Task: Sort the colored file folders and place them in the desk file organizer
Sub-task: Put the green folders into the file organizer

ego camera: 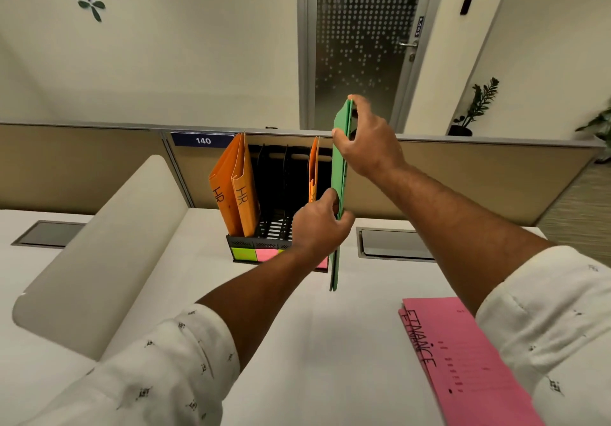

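A green folder [338, 174] stands on edge, upright, just in front of the right side of the black desk file organizer [271, 227]. My right hand [367, 138] grips its top edge and my left hand [319, 224] pinches its lower part. Two orange folders marked HR [236, 187] lean in the organizer's leftmost slot. Another orange folder [313, 174] stands in a slot toward the right, partly hidden by the green one. Pink folders marked FINANCE [463, 359] lie flat on the desk at the lower right, partly under my right sleeve.
Green and pink sticky labels [254, 253] mark the organizer's front. A beige desk divider [99, 247] runs diagonally on the left. Cable hatches [393, 243] sit in the white desk. A partition with a tag reading 140 [202, 140] stands behind the organizer.
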Tool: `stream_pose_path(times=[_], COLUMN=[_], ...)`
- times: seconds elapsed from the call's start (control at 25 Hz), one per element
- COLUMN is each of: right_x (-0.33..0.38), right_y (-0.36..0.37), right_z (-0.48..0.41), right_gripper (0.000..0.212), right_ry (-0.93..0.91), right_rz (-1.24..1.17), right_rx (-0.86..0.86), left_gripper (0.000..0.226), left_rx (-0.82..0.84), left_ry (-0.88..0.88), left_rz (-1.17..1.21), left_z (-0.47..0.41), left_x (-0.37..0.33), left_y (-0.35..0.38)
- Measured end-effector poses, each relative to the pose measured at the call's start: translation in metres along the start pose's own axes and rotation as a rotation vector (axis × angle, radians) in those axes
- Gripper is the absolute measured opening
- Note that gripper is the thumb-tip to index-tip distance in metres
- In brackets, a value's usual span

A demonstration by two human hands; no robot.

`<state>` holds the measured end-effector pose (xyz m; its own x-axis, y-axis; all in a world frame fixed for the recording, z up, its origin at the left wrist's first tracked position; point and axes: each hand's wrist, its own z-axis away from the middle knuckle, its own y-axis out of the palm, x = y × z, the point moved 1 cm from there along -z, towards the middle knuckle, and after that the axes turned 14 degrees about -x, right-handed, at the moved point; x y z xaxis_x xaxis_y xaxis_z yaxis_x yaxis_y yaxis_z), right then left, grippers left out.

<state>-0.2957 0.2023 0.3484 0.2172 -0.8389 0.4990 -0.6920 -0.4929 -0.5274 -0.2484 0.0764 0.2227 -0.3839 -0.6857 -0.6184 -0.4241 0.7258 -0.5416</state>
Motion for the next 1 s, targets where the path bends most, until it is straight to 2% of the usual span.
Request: stream_pose_path(times=[0.12,0.32,0.44,0.52,0.6,0.72,1.0], right_x=[-0.002,-0.009,-0.021,-0.028,-0.033,-0.036,-0.040], right_y=[0.013,0.036,0.053,0.061,0.068,0.076,0.083], right_z=[-0.015,-0.022,-0.011,-0.002,0.005,0.012,0.030], right_gripper=[0.057,0.047,0.050,0.056,0.059,0.059,0.064], right_ry=[0.003,-0.040,-0.028,-0.045,-0.095,-0.132,-0.116], right_rz=[-0.034,-0.093,-0.101,-0.086,-0.080,-0.075,0.060], right_rx=[-0.024,-0.061,-0.074,-0.074,-0.070,-0.042,0.081], left_gripper=[0.029,0.038,0.043,0.057,0.080,0.107,0.117], left_rx=[-0.009,0.087,0.066,0.032,0.020,0.097,0.130], left_ry=[0.032,0.020,0.135,0.164,0.164,0.136,0.047], left_rz=[-0.028,-0.120,-0.231,-0.276,-0.281,-0.293,-0.303], left_z=[-0.022,-0.061,-0.079,-0.084,-0.088,-0.094,-0.090], left_x=[0.012,0.038,0.059,0.069,0.076,0.081,0.087], left_y=[0.013,0.038,0.049,0.055,0.059,0.065,0.067])
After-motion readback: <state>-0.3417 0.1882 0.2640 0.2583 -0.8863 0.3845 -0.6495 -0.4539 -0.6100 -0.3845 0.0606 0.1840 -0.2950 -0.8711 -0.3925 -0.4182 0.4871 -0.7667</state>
